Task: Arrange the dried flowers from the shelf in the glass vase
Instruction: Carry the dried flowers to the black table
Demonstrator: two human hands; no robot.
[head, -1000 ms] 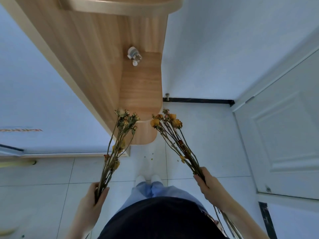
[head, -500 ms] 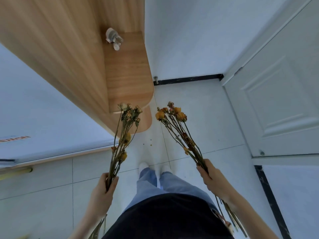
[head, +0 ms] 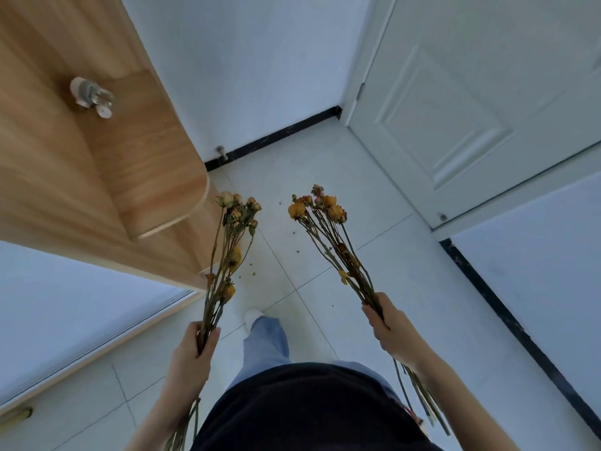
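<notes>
- Turned away from the wooden shelf (head: 156,177) since the earlier frames — shelf now slid off to the left, white door (head: 455,102) swung wider into view on the right.
- One foot (head: 255,315) stepped forward over the tiled floor (head: 374,255), where a second ago both shoes stood side by side; reads as setting off to carry the flowers elsewhere.
- Left hand (head: 195,349) closed tight around the stems of the paler dried bunch (head: 232,242), heads up, stem ends trailing below the wrist.
- Right hand (head: 395,333) likewise clamped on the orange-headed bunch (head: 328,236), tilted inward to the left; grip and spacing much as before, bunches well apart.
- Small ornament (head: 91,97) left alone on the shelf.
- Crumbs of dried petal scattered on the tiles between the bunches — brittle stuff, best carried gently.
- No glass vase anywhere in view, so pickup looks done and the arranging itself not yet begun.
</notes>
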